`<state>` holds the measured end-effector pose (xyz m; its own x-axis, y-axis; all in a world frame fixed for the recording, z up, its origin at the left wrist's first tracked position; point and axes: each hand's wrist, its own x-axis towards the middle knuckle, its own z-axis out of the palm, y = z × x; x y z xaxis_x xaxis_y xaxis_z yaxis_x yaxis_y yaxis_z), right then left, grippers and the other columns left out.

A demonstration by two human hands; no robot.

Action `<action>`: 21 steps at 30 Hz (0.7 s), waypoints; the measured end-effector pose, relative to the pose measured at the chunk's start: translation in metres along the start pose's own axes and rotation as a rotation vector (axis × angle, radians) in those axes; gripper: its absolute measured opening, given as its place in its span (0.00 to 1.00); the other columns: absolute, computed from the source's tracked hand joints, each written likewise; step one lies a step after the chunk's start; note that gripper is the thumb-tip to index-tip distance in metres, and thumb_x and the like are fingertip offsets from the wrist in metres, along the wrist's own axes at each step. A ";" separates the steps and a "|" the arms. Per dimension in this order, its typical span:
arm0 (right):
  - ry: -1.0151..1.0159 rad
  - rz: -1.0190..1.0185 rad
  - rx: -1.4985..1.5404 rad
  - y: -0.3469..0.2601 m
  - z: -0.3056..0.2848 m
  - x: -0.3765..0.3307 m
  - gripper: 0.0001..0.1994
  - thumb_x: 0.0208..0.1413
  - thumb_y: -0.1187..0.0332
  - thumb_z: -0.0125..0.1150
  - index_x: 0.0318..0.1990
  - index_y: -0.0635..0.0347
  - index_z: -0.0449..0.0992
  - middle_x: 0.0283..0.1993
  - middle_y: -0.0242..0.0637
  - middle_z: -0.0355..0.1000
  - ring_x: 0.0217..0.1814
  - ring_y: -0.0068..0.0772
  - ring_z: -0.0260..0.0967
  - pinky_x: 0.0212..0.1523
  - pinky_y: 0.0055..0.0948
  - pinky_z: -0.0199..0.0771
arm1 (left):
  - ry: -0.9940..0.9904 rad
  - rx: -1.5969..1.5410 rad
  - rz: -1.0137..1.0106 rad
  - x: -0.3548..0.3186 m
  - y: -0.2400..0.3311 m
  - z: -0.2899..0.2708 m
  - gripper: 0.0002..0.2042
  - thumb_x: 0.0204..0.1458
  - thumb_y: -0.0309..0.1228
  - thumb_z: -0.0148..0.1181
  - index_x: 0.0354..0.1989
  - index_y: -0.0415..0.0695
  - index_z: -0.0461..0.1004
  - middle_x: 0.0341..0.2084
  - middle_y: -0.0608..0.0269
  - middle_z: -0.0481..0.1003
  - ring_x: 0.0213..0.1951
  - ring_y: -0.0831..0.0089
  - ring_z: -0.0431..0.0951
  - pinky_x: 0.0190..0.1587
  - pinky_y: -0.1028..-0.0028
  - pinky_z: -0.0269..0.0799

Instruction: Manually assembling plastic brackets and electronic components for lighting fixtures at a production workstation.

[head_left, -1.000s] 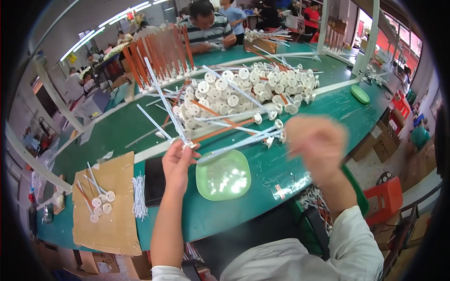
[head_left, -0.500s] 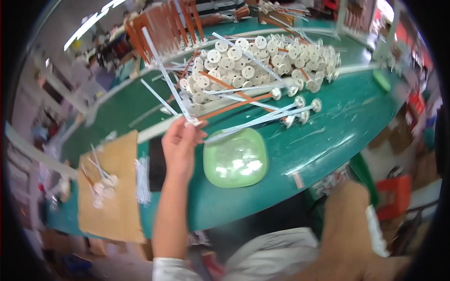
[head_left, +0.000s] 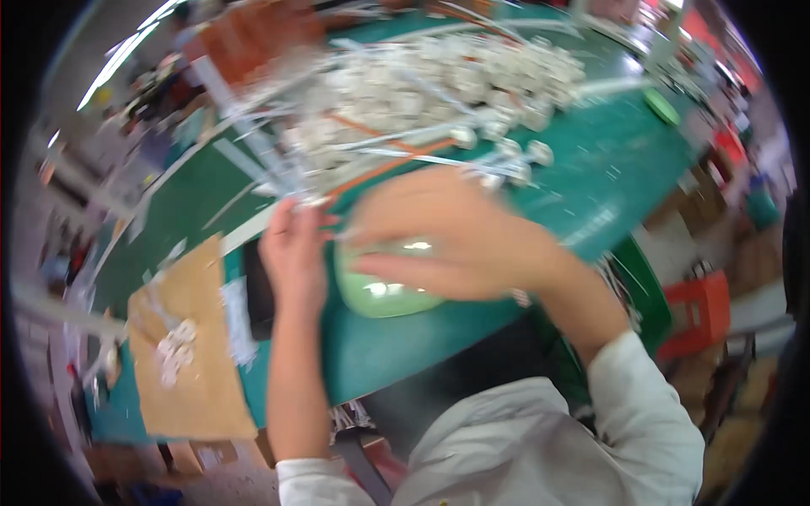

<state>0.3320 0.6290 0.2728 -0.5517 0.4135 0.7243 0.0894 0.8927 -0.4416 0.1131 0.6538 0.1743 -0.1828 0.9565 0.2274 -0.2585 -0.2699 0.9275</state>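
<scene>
My left hand (head_left: 294, 253) grips the near end of a long white rod (head_left: 253, 143) that slants up and away over the green table (head_left: 616, 169). My right hand (head_left: 447, 232) is blurred and reaches in from the right toward the left hand, its fingers spread, covering most of a pale green bowl (head_left: 380, 295). I cannot see anything held in it. Behind both hands lies a big pile of white round-ended rods (head_left: 439, 84), with some orange sticks in it.
A brown cardboard sheet (head_left: 194, 354) with a few white parts (head_left: 175, 350) lies at the left end of the table. A dark flat object (head_left: 257, 287) sits beside the left wrist. A red stool (head_left: 700, 312) and boxes stand to the right.
My right hand has swung from low at my right up and across in front of the bowl, toward the left hand. The view has dropped and blurred. The left hand keeps hold of the rod.
</scene>
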 end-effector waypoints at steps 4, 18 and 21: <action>-0.883 0.286 -0.458 0.023 0.043 0.012 0.08 0.38 0.75 0.65 0.30 0.63 0.82 0.30 0.47 0.78 0.37 0.46 0.79 0.32 0.43 0.79 | -0.027 -0.039 -0.026 0.007 -0.005 -0.018 0.17 0.62 0.34 0.56 0.55 0.39 0.67 0.47 0.50 0.77 0.39 0.72 0.77 0.40 0.75 0.71; -0.739 0.339 -0.189 0.058 0.044 0.001 0.06 0.41 0.77 0.60 0.27 0.61 0.82 0.33 0.48 0.78 0.35 0.48 0.77 0.32 0.42 0.76 | -0.111 -0.006 0.037 0.007 -0.008 -0.001 0.16 0.65 0.33 0.50 0.56 0.37 0.66 0.47 0.51 0.75 0.43 0.74 0.73 0.48 0.73 0.70; -0.744 0.285 -0.065 0.068 0.038 -0.001 0.05 0.42 0.76 0.60 0.23 0.56 0.82 0.33 0.44 0.78 0.34 0.47 0.76 0.32 0.42 0.75 | -0.107 0.014 0.043 0.006 -0.011 0.001 0.16 0.65 0.33 0.50 0.56 0.36 0.66 0.47 0.50 0.75 0.44 0.72 0.74 0.49 0.72 0.70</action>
<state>0.3073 0.6826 0.2216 -0.9068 0.4200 0.0353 0.3456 0.7889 -0.5081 0.1160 0.6630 0.1655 -0.0910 0.9506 0.2967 -0.2395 -0.3101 0.9200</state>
